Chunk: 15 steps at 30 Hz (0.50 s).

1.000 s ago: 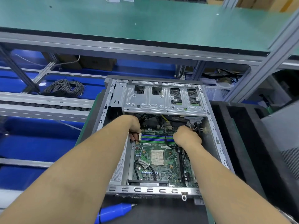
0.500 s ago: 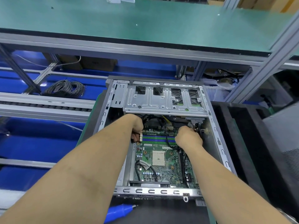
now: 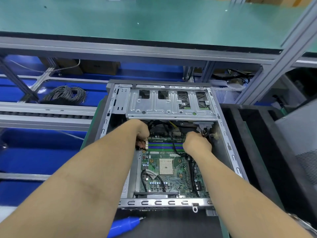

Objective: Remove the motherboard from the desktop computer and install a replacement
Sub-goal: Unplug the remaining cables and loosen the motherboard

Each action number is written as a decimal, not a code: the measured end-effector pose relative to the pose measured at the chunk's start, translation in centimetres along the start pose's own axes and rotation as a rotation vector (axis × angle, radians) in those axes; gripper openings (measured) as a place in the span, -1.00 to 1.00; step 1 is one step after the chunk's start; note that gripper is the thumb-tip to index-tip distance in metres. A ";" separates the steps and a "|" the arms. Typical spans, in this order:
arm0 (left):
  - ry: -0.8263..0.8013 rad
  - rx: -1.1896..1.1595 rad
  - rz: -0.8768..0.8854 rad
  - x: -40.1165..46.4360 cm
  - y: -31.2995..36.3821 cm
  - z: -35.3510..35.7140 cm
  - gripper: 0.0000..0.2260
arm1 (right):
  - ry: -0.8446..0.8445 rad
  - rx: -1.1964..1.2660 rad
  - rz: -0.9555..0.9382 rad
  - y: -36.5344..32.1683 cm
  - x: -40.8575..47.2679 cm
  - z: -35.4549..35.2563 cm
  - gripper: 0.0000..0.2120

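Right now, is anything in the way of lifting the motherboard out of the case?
Yes. Black cables cross the motherboard, and the drive cage overhangs its far edge. Both hands, left and right, are already on it.

The green motherboard (image 3: 169, 170) lies inside the open grey metal computer case (image 3: 228, 148), beneath the silver perforated drive cage (image 3: 169, 104) at its far end. A blue-handled screwdriver (image 3: 126, 225) lies before the case; a coiled grey cable bundle (image 3: 68, 94) sits behind-left.
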<state>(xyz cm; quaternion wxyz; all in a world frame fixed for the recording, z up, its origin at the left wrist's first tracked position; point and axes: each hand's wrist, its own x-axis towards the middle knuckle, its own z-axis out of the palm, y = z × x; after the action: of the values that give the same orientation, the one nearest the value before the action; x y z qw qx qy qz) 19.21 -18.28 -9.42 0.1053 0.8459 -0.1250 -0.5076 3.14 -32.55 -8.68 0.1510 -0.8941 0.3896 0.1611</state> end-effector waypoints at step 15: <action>0.195 0.484 0.102 -2.8 1.3 0.6 -0.82 | -0.012 -0.146 -0.113 0.3 -0.5 0.2 -0.68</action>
<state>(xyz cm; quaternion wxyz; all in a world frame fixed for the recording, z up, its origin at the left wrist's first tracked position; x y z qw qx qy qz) 17.29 -18.67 -6.96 -0.0633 0.8839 -0.2745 -0.3732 2.60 -32.34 -8.66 0.0966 -0.9223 0.3249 0.1856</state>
